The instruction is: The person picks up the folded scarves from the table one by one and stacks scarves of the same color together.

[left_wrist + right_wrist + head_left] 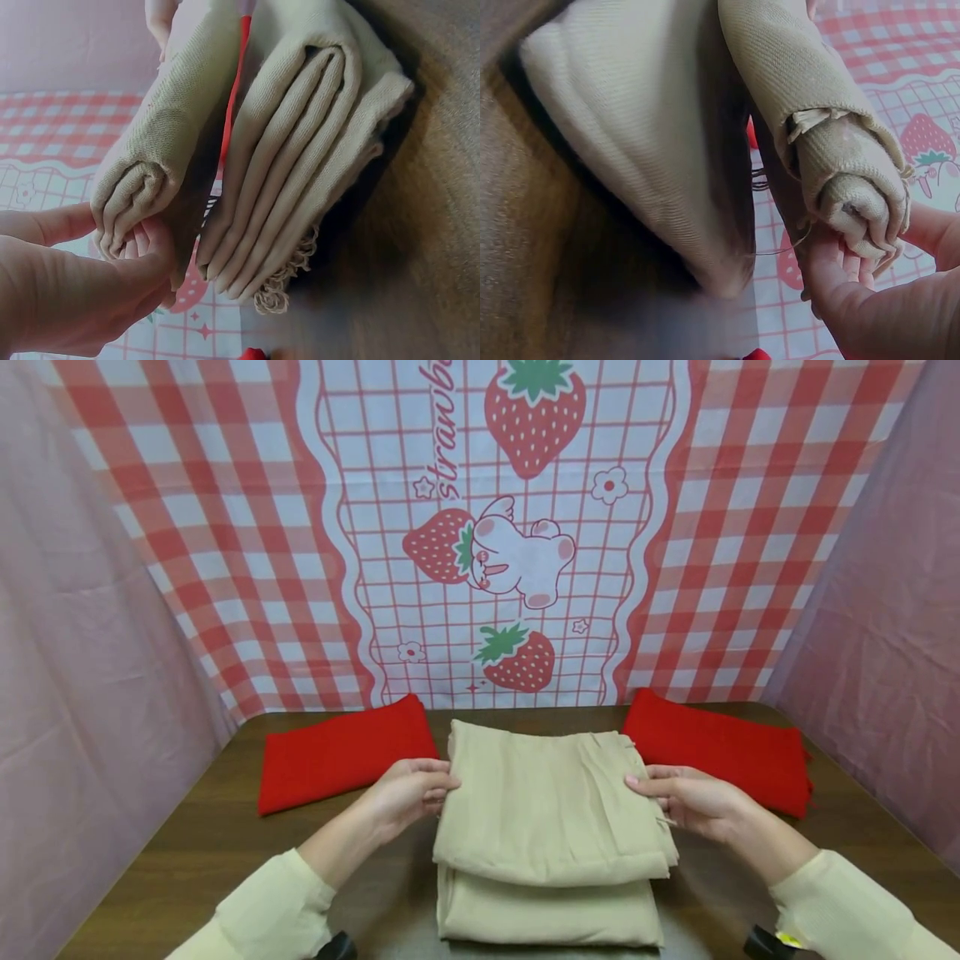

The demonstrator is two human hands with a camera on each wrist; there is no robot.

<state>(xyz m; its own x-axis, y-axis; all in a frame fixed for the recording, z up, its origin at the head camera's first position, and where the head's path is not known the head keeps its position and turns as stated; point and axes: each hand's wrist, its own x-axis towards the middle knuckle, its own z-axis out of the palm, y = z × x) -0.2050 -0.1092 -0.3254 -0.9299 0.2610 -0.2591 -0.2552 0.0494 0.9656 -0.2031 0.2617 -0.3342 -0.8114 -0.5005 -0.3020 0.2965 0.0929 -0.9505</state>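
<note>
Both hands hold a folded beige fringed scarf (547, 802) by its two sides, above a second folded beige bundle (551, 910). My left hand (411, 793) pinches the left edge, thumb on top. The right hand (693, 802) pinches the right edge the same way, where loose threads show. In the left wrist view, the left hand (90, 289) grips the layered end of the upper scarf (161, 127), and a gap separates it from the lower bundle (292, 142), which has fringe at one corner. In the right wrist view, fingers and thumb (930, 225) hold the rolled end (855, 210).
A folded red cloth (345, 756) lies at the back left of the brown wooden table (187, 852), and another red cloth (720, 747) at the back right. Behind hangs a checked strawberry-print cloth (495, 552). Pink curtains (97, 635) stand at both sides.
</note>
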